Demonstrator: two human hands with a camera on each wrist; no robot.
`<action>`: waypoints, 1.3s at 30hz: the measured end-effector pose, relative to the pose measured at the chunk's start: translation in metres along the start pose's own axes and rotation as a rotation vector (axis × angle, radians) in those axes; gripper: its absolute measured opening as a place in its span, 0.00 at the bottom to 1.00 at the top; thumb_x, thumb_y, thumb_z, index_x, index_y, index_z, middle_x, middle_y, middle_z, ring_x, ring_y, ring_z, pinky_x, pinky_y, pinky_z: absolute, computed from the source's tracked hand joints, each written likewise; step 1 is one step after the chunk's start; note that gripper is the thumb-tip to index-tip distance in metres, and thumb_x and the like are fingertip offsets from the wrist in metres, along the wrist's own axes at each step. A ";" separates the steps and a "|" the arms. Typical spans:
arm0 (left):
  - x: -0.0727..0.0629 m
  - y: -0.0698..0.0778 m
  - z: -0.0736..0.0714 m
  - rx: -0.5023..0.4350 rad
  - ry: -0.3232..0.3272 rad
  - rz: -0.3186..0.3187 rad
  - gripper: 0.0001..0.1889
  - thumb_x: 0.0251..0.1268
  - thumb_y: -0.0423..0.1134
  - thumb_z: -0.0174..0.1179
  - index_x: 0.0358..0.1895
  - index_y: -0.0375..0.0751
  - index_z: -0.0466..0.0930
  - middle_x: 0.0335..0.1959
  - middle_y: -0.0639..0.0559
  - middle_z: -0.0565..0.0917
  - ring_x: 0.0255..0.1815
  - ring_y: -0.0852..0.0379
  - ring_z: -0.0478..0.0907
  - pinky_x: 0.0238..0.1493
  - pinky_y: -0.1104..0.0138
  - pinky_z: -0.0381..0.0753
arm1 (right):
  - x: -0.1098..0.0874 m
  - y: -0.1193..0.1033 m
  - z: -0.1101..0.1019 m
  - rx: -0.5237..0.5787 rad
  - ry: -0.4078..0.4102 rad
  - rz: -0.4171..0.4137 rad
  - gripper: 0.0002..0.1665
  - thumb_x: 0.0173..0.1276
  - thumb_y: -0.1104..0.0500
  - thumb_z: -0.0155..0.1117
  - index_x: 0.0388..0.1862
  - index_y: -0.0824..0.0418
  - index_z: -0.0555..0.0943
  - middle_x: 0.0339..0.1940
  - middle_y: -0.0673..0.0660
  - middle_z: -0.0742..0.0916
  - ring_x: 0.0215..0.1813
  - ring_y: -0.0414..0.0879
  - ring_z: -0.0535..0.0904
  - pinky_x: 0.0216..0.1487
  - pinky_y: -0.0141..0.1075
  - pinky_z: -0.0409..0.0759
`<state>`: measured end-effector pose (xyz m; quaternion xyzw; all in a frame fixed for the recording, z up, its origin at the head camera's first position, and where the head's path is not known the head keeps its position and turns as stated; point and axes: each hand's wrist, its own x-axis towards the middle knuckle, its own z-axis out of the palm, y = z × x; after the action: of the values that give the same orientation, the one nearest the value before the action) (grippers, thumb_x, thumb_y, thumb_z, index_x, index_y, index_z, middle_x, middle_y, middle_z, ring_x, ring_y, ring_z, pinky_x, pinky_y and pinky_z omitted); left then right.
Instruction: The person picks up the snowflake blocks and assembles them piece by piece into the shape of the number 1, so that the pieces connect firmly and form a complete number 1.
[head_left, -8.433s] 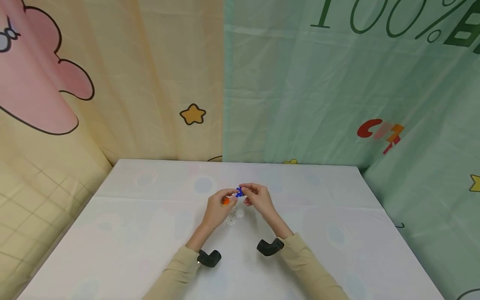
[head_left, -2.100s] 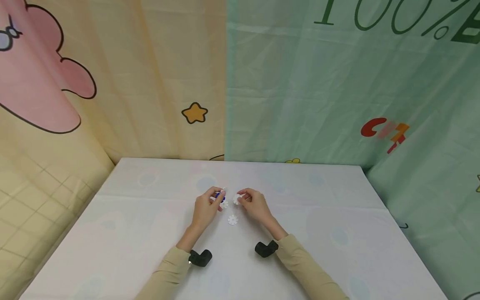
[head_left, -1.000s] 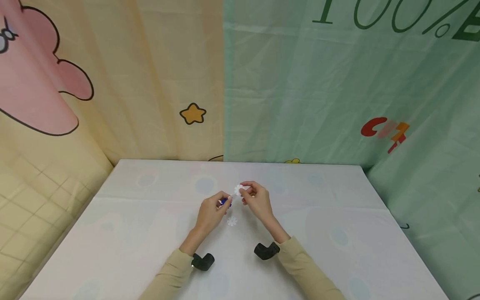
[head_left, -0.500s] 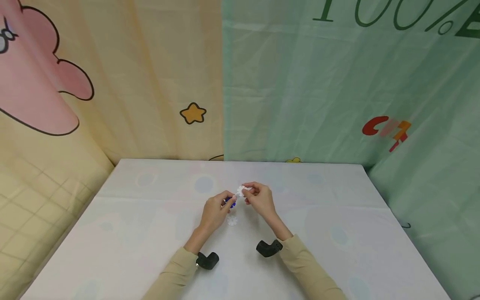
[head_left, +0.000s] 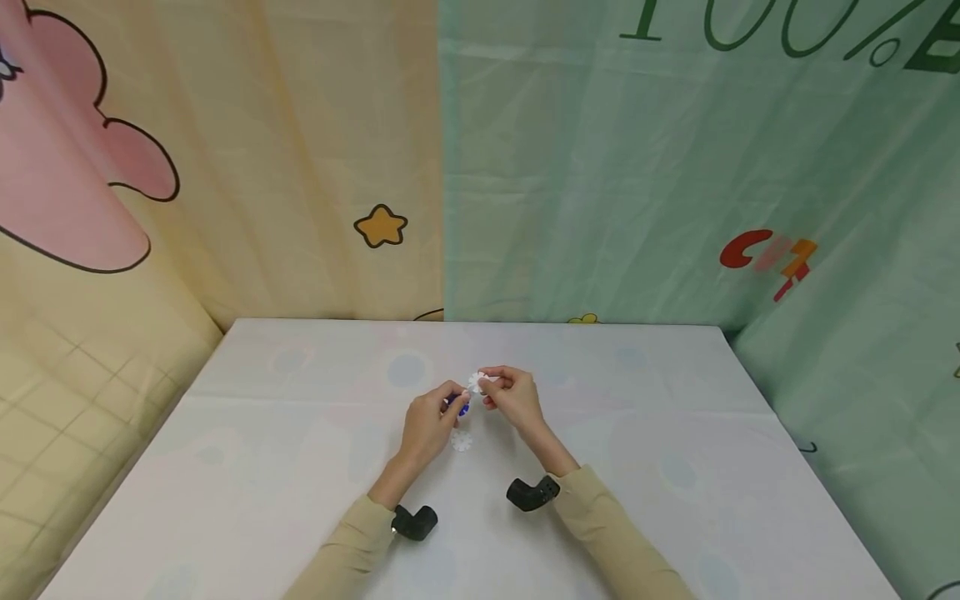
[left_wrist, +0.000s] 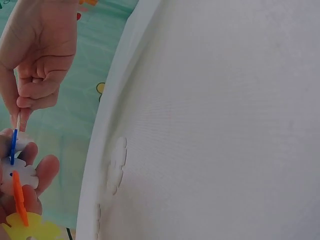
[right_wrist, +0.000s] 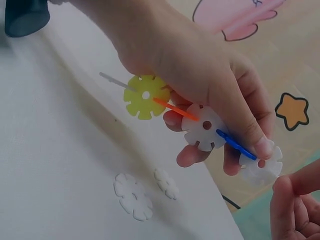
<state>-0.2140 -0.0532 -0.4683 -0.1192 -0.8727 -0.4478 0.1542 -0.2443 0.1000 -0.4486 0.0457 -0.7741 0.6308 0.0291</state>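
Note:
My left hand (head_left: 426,425) holds a chain of notched plastic snowflake discs. Along it, in the right wrist view, come a pale disc edge-on, a yellow disc (right_wrist: 146,97), an orange disc (right_wrist: 175,108), a white disc (right_wrist: 205,129), a blue disc (right_wrist: 236,145) and an end white disc (right_wrist: 261,167) under the left thumb. My right hand (head_left: 517,400) pinches another white disc (head_left: 476,382), seen edge-on in the left wrist view. It meets the chain's end; whether the two are slotted together I cannot tell. The left fingers hide part of the chain.
Two loose white discs, one flat (right_wrist: 132,197) and another beside it (right_wrist: 166,184), lie on the white-covered table (head_left: 300,500) below the hands. Printed curtains (head_left: 600,167) stand behind the table. A black wrist camera (head_left: 415,522) sits on the left wrist.
Earlier both hands were at the blue disc. Later the right hand held a white disc apart from the chain; since then the hands have come together and that disc meets the chain's end.

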 end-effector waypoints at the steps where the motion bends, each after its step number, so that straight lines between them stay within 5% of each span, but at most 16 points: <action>1: 0.000 0.000 0.000 -0.001 0.000 -0.001 0.05 0.68 0.41 0.58 0.36 0.45 0.81 0.19 0.50 0.81 0.15 0.68 0.72 0.20 0.73 0.67 | 0.000 0.000 0.001 0.005 -0.002 0.008 0.13 0.64 0.65 0.65 0.45 0.72 0.83 0.23 0.67 0.85 0.17 0.35 0.76 0.24 0.27 0.79; 12: -0.001 -0.002 -0.011 0.068 -0.030 -0.076 0.07 0.68 0.45 0.58 0.39 0.46 0.80 0.24 0.54 0.84 0.17 0.68 0.72 0.20 0.72 0.66 | 0.002 0.000 0.000 0.013 -0.102 0.074 0.14 0.68 0.61 0.61 0.48 0.68 0.83 0.28 0.58 0.86 0.23 0.37 0.78 0.28 0.30 0.81; 22: 0.000 -0.011 -0.020 0.128 -0.052 -0.057 0.09 0.66 0.44 0.61 0.48 0.53 0.80 0.34 0.53 0.86 0.19 0.67 0.71 0.22 0.71 0.66 | 0.006 0.000 -0.002 -0.031 -0.187 0.130 0.17 0.68 0.61 0.61 0.54 0.67 0.80 0.39 0.68 0.87 0.29 0.49 0.82 0.36 0.42 0.84; 27: -0.001 -0.012 -0.021 0.175 0.002 -0.044 0.13 0.60 0.47 0.66 0.47 0.53 0.83 0.35 0.51 0.86 0.23 0.61 0.71 0.25 0.71 0.66 | 0.005 -0.006 -0.001 -0.034 -0.204 0.135 0.18 0.68 0.62 0.60 0.54 0.69 0.79 0.40 0.69 0.87 0.33 0.59 0.82 0.37 0.44 0.84; 33: -0.003 -0.014 -0.022 0.196 0.104 -0.016 0.14 0.54 0.49 0.70 0.43 0.51 0.85 0.31 0.49 0.88 0.25 0.56 0.79 0.26 0.72 0.68 | 0.003 -0.002 0.002 -0.025 -0.226 0.097 0.17 0.69 0.58 0.60 0.53 0.66 0.80 0.40 0.64 0.88 0.27 0.42 0.80 0.30 0.31 0.80; 39: -0.001 -0.016 -0.026 0.186 0.155 -0.010 0.12 0.53 0.48 0.71 0.39 0.50 0.85 0.27 0.49 0.86 0.16 0.63 0.70 0.19 0.73 0.62 | 0.000 0.006 0.003 -0.111 -0.261 0.037 0.16 0.69 0.57 0.61 0.51 0.64 0.81 0.37 0.65 0.86 0.26 0.41 0.78 0.28 0.30 0.79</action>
<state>-0.2147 -0.0838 -0.4658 -0.0653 -0.8964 -0.3735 0.2293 -0.2446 0.0979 -0.4548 0.1115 -0.8056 0.5763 -0.0809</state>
